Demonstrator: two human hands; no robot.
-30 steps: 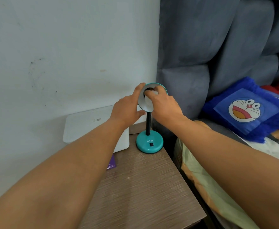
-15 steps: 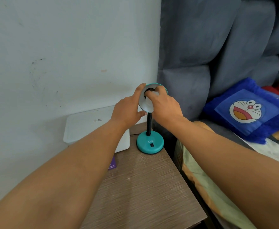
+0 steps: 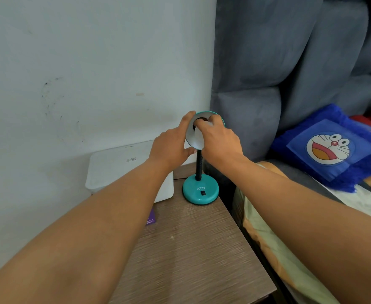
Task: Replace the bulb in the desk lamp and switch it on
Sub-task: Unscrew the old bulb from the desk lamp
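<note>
- Lamp [image 3: 198,170]: teal, stands upright at the back right corner of the nightstand [image 3: 193,249], close to the wall [image 3: 81,73] and just beside the grey headboard [image 3: 279,62].
- Base [image 3: 200,192]: round, teal, flat on the wood top; white letters "ATN" with a small black switch [image 3: 202,193] below them, facing the camera.
- Neck [image 3: 198,166]: black, ribbed, rises straight from the base to the shade.
- Shade [image 3: 194,139]: teal outside, white inside, mouth tipped toward the camera; dark socket hole visible at its centre.
- Left hand [image 3: 171,145]: clasps the left rim of the shade, index finger laid up along the edge, thumb under the lower rim.
- Right hand [image 3: 220,141]: reaches into the shade mouth, fingertips bunched at the socket area. A bit of white shows under the fingers; cannot tell whether that is a bulb or the shade lining, so cannot tell what, if anything, is pinched.
- Bulb: not clearly seen anywhere; hidden by the right hand if present.
- White box [image 3: 123,170]: flat, with rounded corners, sits at the back left of the nightstand against the wall, partly behind the left forearm.
- Purple card [image 3: 151,217]: lies flat on the top just in front of the box, mostly covered by the left forearm.
- Bed [image 3: 290,249]: to the right of the nightstand, with a pale patterned sheet.
- Blue pillow [image 3: 331,148]: cartoon cat face, leans against the headboard, well apart from the lamp.
</note>
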